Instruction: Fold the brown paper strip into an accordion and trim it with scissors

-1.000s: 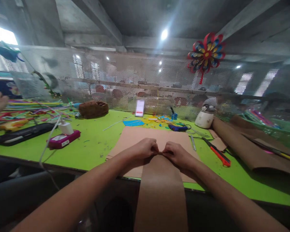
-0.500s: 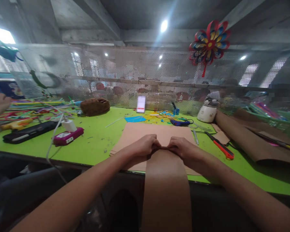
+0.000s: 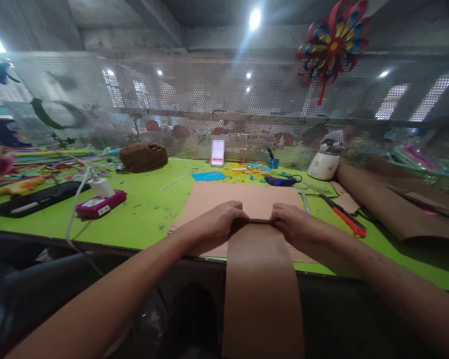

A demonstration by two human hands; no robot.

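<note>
A long brown paper strip (image 3: 261,279) hangs from the green table's (image 3: 149,219) front edge down toward me. My left hand (image 3: 219,221) and my right hand (image 3: 294,225) pinch its far folded edge, one at each corner, fingers curled on it. The strip's end lies on a flat brown cardboard sheet (image 3: 247,199) in the middle of the table.
An orange utility knife (image 3: 346,215) and rolled brown paper (image 3: 392,209) lie to the right. A blue glue gun (image 3: 280,181) and a white jug (image 3: 325,163) are behind. A pink device (image 3: 100,205), a black case (image 3: 37,199) and coloured sticks (image 3: 45,159) sit left. Mesh fence (image 3: 209,109) at the back.
My hands have slid apart along the strip's folded edge, from touching at the middle to its two corners. The view has tilted slightly downward.
</note>
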